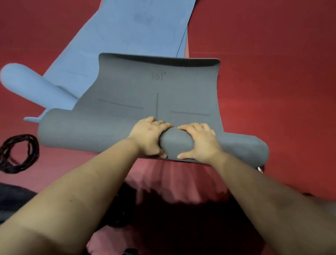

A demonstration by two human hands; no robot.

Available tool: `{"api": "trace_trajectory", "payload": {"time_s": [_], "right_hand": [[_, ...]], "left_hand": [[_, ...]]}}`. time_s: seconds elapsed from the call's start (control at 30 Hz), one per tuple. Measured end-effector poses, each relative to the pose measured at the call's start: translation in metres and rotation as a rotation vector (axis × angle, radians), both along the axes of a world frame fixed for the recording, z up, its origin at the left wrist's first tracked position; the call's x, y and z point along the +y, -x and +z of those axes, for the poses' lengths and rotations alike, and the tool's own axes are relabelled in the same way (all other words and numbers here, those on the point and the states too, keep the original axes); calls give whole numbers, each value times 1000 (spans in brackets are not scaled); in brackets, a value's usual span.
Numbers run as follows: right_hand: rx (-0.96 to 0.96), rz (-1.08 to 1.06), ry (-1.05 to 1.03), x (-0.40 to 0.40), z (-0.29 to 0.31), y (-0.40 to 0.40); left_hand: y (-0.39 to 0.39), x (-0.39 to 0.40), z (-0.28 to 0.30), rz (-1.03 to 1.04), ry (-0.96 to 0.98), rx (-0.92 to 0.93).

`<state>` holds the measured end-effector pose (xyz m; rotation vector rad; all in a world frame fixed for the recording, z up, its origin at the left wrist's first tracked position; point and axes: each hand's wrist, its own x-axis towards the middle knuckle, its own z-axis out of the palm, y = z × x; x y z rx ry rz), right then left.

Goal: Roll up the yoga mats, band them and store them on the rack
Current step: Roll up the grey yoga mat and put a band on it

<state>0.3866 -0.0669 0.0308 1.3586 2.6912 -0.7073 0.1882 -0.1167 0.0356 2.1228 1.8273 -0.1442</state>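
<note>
1. Left hand [147, 138] and right hand [199, 141] are gripping the grey mat [157, 88] roll mid-floor, fingers curled over, keeping it tight.
2. Bands [16, 153] are lying nearby left, ready.

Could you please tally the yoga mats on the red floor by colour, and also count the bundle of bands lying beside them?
Grey yoga mat: 1, partly rolled, gripped by left hand and right hand
Blue yoga mats: 1 for certain, partly rolled; a dark seam hints at a second
Black bands: 1 bundle
Total: 3
</note>
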Motion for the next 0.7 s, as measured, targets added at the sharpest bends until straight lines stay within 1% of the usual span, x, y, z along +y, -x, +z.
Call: {"api": "trace_trajectory", "payload": {"time_s": [0.1, 0.2, 0.33, 0.4, 0.5, 0.57, 0.6, 0.63, 0.7], "right_hand": [[-58, 6, 14, -12, -28, 0], [-62, 29, -36, -19, -52, 9], [-12, 46, -103, -19, -71, 10], [18, 43, -188, -20, -81, 8], [131, -26, -346, -31, -92, 11], [155, -68, -351, -34, -97, 16], [166, -83, -334, -32, -97, 17], [182, -94, -310, -28, -97, 18], [204, -102, -228, -17, -91, 20]], "left_hand": [[-3, -11, -29, 28, 51, -21], [3, -18, -53, 68, 68, -57], [12, -18, -74, 87, 59, -129], [18, -10, -80, 91, 94, -155], [23, -1, -86, 65, 135, -136], [24, -1, -88, 52, 137, -136], [25, -4, -88, 59, 108, -152], [25, -10, -89, 69, 33, -184], [22, -26, -93, 93, -215, -234]]}}
